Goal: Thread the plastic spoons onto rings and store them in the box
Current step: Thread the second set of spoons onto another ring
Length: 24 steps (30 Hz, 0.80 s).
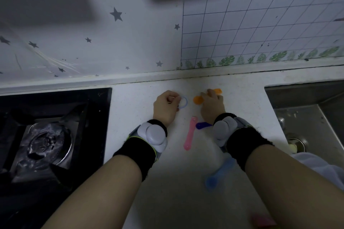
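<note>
Orange spoon (197, 99) is in the right hand (212, 107) — fingers curled round it, translucent bowl poking out on the hand's left. A second orange bit shows past the fingertips; can't tell if it's the handle end or another spoon. Left hand (164, 107) pinches a thin pale-blue ring (186, 101) with curled fingers and thumb; the ring is just beside the orange bowl, not touching. Backs of both hands hide the actual grip points.

On the white counter (141, 102) below the hands:
- pink spoon (190, 134), lying lengthwise
- dark blue spoon (202, 125), half under the right wrist
- light blue spoon (219, 171), blurred, partly under the right forearm

Grey wrist units (152, 134) on black bands, both arms. Black hob (52, 135) to the left, steel sink (307, 109) to the right. Pink object (262, 219) at the bottom edge — cut off, can't identify.
</note>
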Each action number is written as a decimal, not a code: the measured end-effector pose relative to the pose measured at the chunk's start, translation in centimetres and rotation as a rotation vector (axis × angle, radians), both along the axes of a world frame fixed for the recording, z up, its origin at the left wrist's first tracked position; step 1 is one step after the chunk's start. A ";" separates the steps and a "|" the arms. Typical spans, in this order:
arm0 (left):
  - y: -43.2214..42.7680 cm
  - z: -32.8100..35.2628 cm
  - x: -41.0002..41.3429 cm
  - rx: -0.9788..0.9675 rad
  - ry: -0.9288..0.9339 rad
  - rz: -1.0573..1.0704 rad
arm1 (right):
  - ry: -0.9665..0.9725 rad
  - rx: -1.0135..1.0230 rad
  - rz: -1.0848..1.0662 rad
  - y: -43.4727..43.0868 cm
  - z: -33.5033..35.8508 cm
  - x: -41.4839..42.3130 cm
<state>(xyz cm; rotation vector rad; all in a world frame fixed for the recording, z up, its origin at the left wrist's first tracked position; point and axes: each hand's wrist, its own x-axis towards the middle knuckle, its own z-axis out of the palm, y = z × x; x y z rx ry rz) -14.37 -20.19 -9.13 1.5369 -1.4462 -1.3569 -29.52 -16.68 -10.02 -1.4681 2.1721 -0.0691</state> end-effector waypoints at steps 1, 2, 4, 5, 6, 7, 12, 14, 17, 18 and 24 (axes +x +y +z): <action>0.0 0.0 0.0 0.004 0.003 -0.003 | -0.004 0.009 0.012 0.1 -0.1 0.1; 0.0 0.0 0.0 0.009 0.005 -0.006 | -0.009 -0.002 0.021 0.1 -0.1 0.2; 0.1 0.0 0.0 0.018 0.006 -0.015 | 0.003 -0.069 0.060 0.3 -0.1 0.3; 0.1 0.0 0.0 0.021 0.007 -0.019 | 0.018 -0.103 0.087 0.4 0.0 0.3; 0.2 0.0 0.1 0.024 0.009 -0.022 | 0.025 -0.131 0.107 0.5 0.0 0.4; 0.2 0.0 0.1 0.028 0.012 -0.024 | 0.028 -0.156 0.119 0.6 0.0 0.4; 0.5 0.0 0.2 0.034 0.006 -0.025 | -0.043 -0.212 0.062 0.9 0.4 0.7; 0.7 0.0 0.2 0.039 0.008 -0.025 | -0.102 -0.220 0.002 1.1 0.4 0.8; 0.9 0.2 0.2 0.045 0.012 -0.027 | -0.217 -0.252 -0.131 1.4 0.9 0.7; 1.0 0.3 0.2 0.043 0.010 -0.029 | -0.263 -0.273 -0.186 1.5 1.2 0.7; 1.5 1.9 0.1 0.017 0.018 -0.046 | -0.438 -0.363 -0.339 1.9 4.0 0.6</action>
